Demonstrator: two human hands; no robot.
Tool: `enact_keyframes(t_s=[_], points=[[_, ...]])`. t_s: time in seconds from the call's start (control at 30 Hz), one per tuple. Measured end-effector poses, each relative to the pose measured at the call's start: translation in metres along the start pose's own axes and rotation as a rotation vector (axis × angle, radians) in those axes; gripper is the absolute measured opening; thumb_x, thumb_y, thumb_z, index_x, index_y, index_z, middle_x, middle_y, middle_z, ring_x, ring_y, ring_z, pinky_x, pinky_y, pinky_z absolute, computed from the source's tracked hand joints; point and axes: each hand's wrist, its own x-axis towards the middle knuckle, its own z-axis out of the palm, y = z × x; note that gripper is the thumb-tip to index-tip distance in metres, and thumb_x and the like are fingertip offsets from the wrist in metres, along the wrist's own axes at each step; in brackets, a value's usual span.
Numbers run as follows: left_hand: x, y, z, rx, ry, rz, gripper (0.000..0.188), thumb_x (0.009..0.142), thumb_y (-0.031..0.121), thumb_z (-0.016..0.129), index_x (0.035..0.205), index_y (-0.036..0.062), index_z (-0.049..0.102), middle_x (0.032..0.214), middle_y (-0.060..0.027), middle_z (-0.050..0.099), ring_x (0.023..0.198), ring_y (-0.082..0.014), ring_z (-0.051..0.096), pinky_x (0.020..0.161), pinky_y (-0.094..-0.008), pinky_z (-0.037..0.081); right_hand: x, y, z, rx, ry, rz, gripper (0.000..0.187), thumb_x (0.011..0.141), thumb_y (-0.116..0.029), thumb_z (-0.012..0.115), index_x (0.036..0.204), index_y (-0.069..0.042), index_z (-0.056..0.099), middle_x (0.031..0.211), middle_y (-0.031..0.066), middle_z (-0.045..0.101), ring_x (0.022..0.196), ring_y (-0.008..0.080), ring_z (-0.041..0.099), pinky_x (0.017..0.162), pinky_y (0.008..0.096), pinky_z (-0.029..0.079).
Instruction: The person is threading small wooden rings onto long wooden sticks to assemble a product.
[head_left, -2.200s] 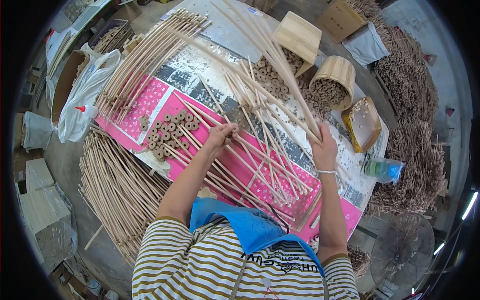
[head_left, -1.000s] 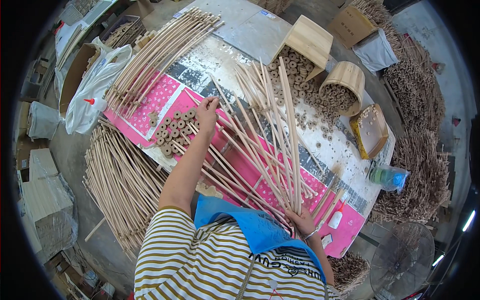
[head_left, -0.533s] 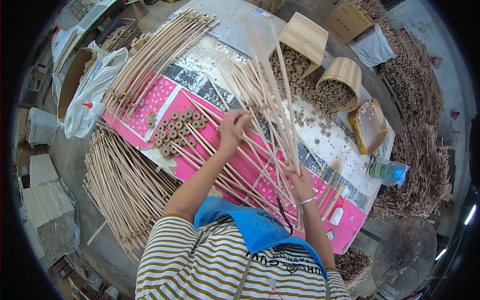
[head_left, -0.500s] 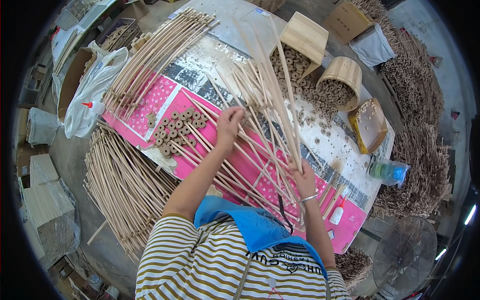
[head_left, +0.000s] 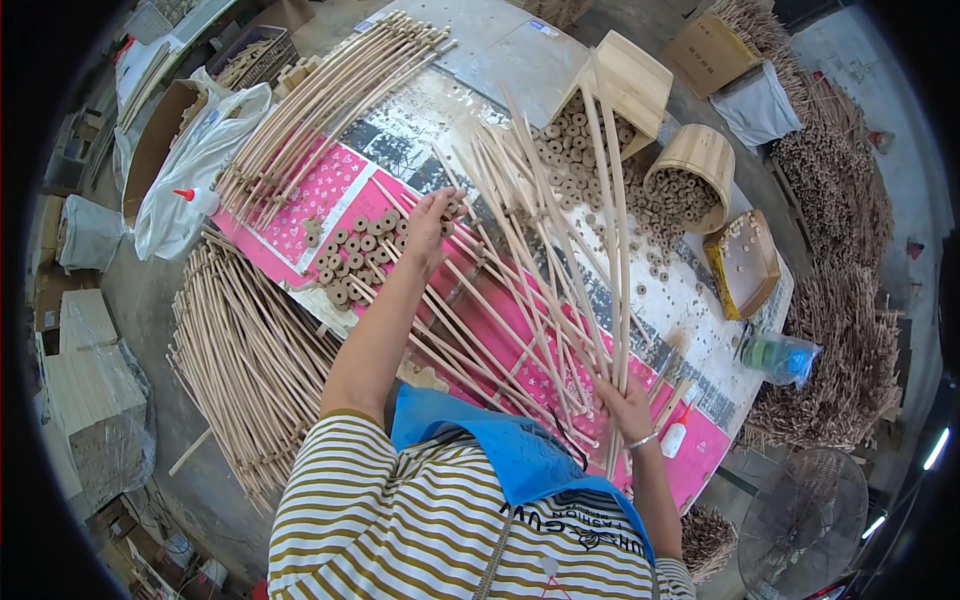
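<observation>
My right hand (head_left: 625,408) is closed round a few long, pale wooden sticks (head_left: 612,200), which stand up steeply from its grip. My left hand (head_left: 431,228) has its fingers curled above the pile of small brown wooden rings (head_left: 352,250). Something small and brown shows at its fingertips, too small to make out. Between the hands, many loose sticks (head_left: 520,265) lie crosswise over the pink mat (head_left: 690,455), some with rings on them. More sticks lie beside the left forearm, their lower ends toward my blue apron (head_left: 450,430).
Finished-looking sticks (head_left: 320,110) lie in a row at the far left, near a glue bottle (head_left: 203,200). A wooden box (head_left: 635,80) and a wooden bucket (head_left: 700,160) spill rings at the back right. Another glue bottle (head_left: 675,438) stands right; a stick stack (head_left: 245,360) lies left.
My left hand has moved up and left, off the loose sticks toward the rings. The right hand has shifted slightly down and right, and its sticks stand more upright and less blurred.
</observation>
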Motion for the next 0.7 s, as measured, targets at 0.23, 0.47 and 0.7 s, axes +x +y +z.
enact_keyframes(t_s=[0.23,0.47,0.7], points=[[0.010,0.002,-0.004,0.032,0.032,0.048,0.026,0.101,0.017,0.044,0.121,0.0017,0.052,0.114,-0.0118,0.066,0.091,-0.0168,0.066,0.064,-0.0237,0.052,-0.029,0.030,0.008,0.081,-0.053,0.113,0.027,0.094,-0.019,0.060,0.114,-0.001,0.061,0.068,-0.0024,0.057,0.055,0.0038,0.050,0.049,0.0175,0.041],[0.008,0.002,-0.009,0.028,-0.009,0.106,0.029,0.098,0.016,0.050,0.122,0.0007,0.050,0.110,-0.0134,0.067,0.083,-0.0112,0.063,0.059,-0.0201,0.046,-0.035,0.042,0.009,0.093,-0.041,0.170,0.022,0.094,-0.019,0.061,0.106,-0.001,0.061,0.068,-0.0016,0.057,0.055,0.0043,0.051,0.049,0.0175,0.041],[-0.005,0.009,-0.003,0.002,-0.075,0.025,0.034,0.092,0.012,0.060,0.121,-0.0033,0.051,0.104,-0.0134,0.069,0.080,-0.0112,0.062,0.060,-0.0191,0.047,-0.029,0.039,0.012,0.125,-0.062,0.167,0.022,0.094,-0.020,0.061,0.105,-0.002,0.060,0.069,-0.0018,0.058,0.056,0.0041,0.052,0.048,0.0172,0.040]])
